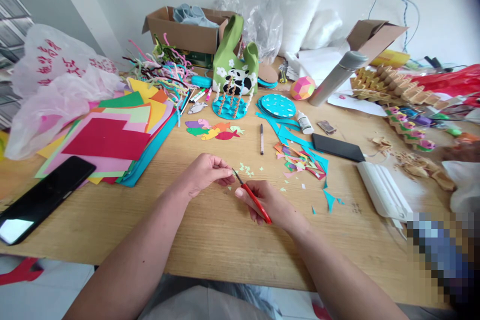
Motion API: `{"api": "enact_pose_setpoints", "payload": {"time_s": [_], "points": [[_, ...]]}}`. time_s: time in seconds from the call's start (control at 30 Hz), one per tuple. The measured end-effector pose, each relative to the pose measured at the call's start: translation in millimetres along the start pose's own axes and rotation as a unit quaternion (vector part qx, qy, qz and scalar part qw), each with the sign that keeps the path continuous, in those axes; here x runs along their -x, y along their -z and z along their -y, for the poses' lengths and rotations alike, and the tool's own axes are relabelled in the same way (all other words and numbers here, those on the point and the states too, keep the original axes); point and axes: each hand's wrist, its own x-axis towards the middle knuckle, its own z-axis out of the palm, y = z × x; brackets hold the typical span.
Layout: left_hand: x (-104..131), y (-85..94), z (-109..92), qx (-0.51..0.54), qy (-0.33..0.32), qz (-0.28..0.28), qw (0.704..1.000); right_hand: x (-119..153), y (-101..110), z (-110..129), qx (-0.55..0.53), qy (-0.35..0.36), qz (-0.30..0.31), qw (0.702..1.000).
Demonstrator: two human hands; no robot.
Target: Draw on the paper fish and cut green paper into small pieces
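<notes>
My right hand (268, 202) is wrapped round the red handles of a pair of scissors (258, 204), whose dark blades point up and to the left. At the blade tips, my left hand (210, 174) is closed in a pinch; whatever lies between its fingertips is too small or hidden to make out. Pale green paper snippets (246, 169) are scattered on the table just beyond the blades. Farther back lie several coloured paper fish (215, 131) in purple, pink, green, yellow, orange and red, and a pen (261, 139) stands lengthwise to their right.
Stacked coloured sheets (101, 142) and a black phone (45, 197) lie left. Blue paper scraps (296, 140), a black power bank (337, 147) and a white device (382, 190) are right. Behind stand a green panda bag (234, 67), a grey bottle (337, 79) and a cardboard box (183, 32).
</notes>
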Motion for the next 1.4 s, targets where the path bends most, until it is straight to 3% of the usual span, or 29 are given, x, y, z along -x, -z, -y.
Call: {"api": "enact_pose_setpoints", "payload": {"time_s": [0.97,1.2,1.4], "points": [[0.1,0.0,1.1,0.008,0.002,-0.002,1.0,-0.9,0.4,-3.5,0.013,-0.011,-0.022,1.0],[0.5,0.3,-0.8,0.01,-0.003,-0.018,1.0,-0.8,2.1,0.5,-0.029,-0.015,-0.007,0.999],[2.0,1.3,-4.4,0.004,-0.011,-0.076,0.997,0.2,4.8,1.5,-0.131,-0.005,0.024,0.991]]}}
